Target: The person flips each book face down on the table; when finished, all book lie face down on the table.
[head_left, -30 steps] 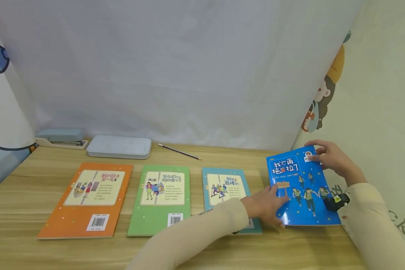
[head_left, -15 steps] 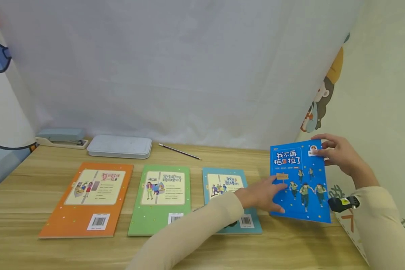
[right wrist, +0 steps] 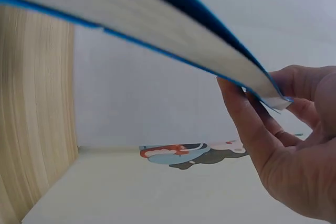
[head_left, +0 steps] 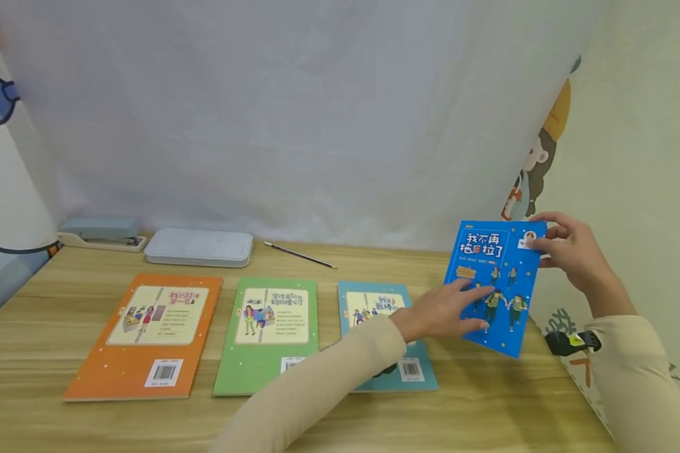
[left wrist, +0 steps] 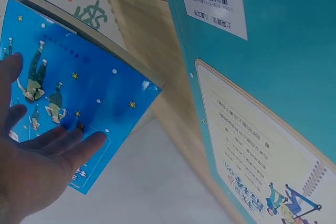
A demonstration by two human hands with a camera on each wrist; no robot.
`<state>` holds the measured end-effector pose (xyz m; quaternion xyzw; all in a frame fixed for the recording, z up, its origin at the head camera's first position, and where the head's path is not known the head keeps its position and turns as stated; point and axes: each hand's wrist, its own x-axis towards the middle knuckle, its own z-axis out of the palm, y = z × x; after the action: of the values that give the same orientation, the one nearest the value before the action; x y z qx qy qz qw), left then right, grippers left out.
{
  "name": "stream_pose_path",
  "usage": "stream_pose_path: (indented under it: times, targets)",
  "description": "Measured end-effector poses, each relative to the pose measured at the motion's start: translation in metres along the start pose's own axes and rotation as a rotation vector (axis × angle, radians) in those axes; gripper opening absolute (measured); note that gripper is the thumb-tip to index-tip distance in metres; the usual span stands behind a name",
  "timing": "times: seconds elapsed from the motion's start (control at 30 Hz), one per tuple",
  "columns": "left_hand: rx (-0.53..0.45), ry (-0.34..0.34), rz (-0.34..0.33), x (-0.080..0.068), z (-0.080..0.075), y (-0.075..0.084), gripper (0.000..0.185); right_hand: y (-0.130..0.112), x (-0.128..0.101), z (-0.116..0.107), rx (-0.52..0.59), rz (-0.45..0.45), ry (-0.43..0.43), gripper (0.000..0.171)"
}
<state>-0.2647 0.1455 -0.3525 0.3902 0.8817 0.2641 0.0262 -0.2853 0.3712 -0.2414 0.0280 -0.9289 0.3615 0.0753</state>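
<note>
A blue paperback book (head_left: 521,267) is raised off the table at the right, its cover tilted and facing me. My right hand (head_left: 578,258) pinches its upper right corner; in the right wrist view the thumb and fingers of that hand (right wrist: 294,150) lie on either side of the book's pages (right wrist: 157,30). Across the lower left of the cover stretch the spread fingers of my left hand (head_left: 439,311). In the left wrist view those fingers lie over the blue cover (left wrist: 89,77); firm contact is hard to judge. A teal book (head_left: 422,368) lies partly hidden under my left forearm.
Green (head_left: 260,377) and orange (head_left: 119,371) books lie back cover up to the left, in a row with the teal one. Behind them are a stapler (head_left: 102,231), a pale tin case (head_left: 199,246) and a pencil (head_left: 300,255). A light wall sheet (head_left: 629,157) borders the right side.
The blue book has risen, and its lower end has swung left and away from the table. My right hand rose with its corner; my left hand moved slightly up, fingers over the cover.
</note>
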Motion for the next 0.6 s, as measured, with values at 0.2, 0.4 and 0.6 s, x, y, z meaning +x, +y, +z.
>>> stream_pose_path:
  times: [0.2, 0.4, 0.6]
  targets:
    - [-0.014, 0.071, 0.065, 0.001, -0.004, 0.006, 0.065, -0.007, -0.001, 0.005, 0.02, 0.029, 0.031, 0.054]
    - [0.004, 0.124, 0.087, 0.001, -0.004, 0.014, 0.068, -0.015, -0.001, 0.009, 0.049, 0.051, 0.032, 0.052]
    - [-0.03, 0.122, 0.048, 0.0, -0.005, 0.021, 0.075, -0.024, -0.001, 0.011, 0.054, 0.105, 0.037, 0.052]
